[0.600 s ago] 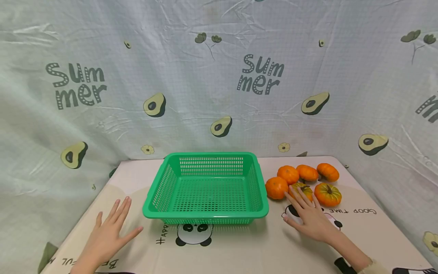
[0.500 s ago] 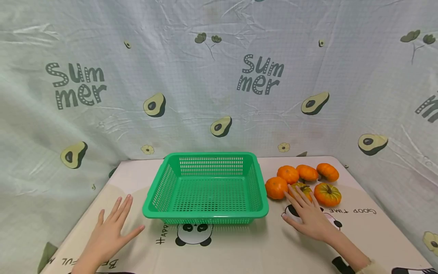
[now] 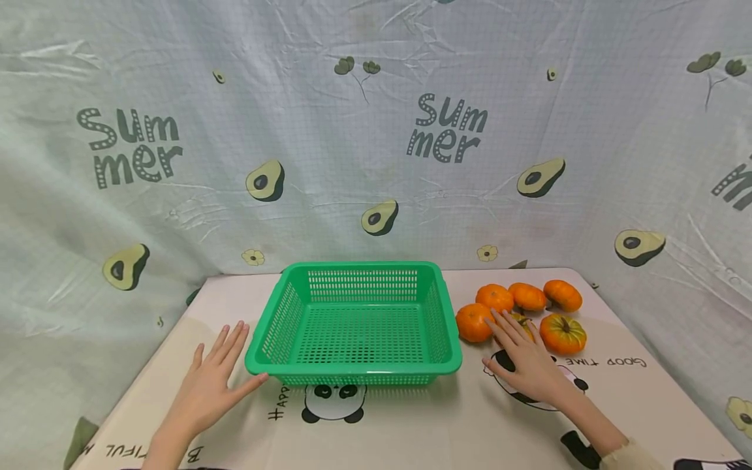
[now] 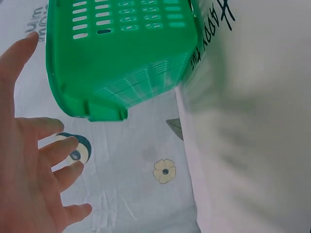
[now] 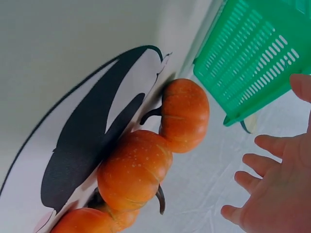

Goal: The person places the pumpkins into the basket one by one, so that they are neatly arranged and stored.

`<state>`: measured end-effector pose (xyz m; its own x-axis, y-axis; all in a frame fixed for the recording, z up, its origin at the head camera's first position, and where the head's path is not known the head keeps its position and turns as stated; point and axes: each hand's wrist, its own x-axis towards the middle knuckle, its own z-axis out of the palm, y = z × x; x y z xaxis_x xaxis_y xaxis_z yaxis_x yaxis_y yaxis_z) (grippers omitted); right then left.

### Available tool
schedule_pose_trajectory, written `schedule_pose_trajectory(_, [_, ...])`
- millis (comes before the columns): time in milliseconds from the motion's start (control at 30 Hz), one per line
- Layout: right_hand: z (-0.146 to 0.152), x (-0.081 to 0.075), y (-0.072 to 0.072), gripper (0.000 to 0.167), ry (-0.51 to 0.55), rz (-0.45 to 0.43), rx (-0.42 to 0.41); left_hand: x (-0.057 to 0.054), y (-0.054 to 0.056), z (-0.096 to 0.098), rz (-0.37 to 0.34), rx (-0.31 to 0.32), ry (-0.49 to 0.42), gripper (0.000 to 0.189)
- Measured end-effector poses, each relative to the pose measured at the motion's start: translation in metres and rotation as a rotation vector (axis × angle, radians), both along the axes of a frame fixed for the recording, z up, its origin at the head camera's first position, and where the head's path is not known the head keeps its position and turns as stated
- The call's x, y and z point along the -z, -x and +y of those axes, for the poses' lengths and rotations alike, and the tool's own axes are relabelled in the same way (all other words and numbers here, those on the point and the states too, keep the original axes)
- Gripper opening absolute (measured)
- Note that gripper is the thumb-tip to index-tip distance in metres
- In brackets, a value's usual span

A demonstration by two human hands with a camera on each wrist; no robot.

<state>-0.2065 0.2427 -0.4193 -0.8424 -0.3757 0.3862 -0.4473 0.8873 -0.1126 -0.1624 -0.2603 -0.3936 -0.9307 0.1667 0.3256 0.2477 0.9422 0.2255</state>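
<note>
A green plastic basket (image 3: 352, 377) with slotted walls stands in the middle of the table. My left hand (image 3: 205, 395) hovers left of its near corner, fingers spread, thumb overlapping the rim in the head view. In the left wrist view this hand (image 4: 29, 179) holds nothing beside the basket wall (image 4: 121, 63). Several small orange pumpkins lie right of the basket, among them a plain one (image 3: 474, 322) and a yellow-striped one (image 3: 563, 334). My right hand (image 3: 531, 365), fingers extended, is over the near pumpkins and partly hides one. Its palm (image 5: 279, 194) shows bare near a pumpkin (image 5: 184, 116).
More pumpkins, such as the far right one (image 3: 563, 296), sit at the table's back right. The pale tablecloth (image 3: 399, 431) bears panda prints and lettering. Behind the table hangs a cloth curtain (image 3: 329, 143) with avocado prints.
My left hand has moved right and forward, up to the basket's near left corner. My right hand has shifted slightly left and forward over the pumpkins. Basket and pumpkins have stayed put.
</note>
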Motion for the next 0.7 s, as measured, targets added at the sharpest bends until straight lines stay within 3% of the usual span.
schedule_pose_trajectory(233, [0.0, -0.002, 0.009, 0.068, 0.029, -0.025, 0.008, 0.001, 0.009, 0.005, 0.012, 0.027, -0.017, 0.088])
schedule_pose_trajectory(500, [-0.002, 0.002, 0.021, 0.064, 0.037, 0.09, -0.02, 0.005, 0.02, 0.007, 0.008, 0.049, -0.021, 0.088])
schedule_pose_trajectory(700, [-0.005, 0.001, 0.028, 0.062, 0.039, 0.09, -0.02, 0.009, 0.026, 0.009, -0.017, 0.052, -0.021, 0.088])
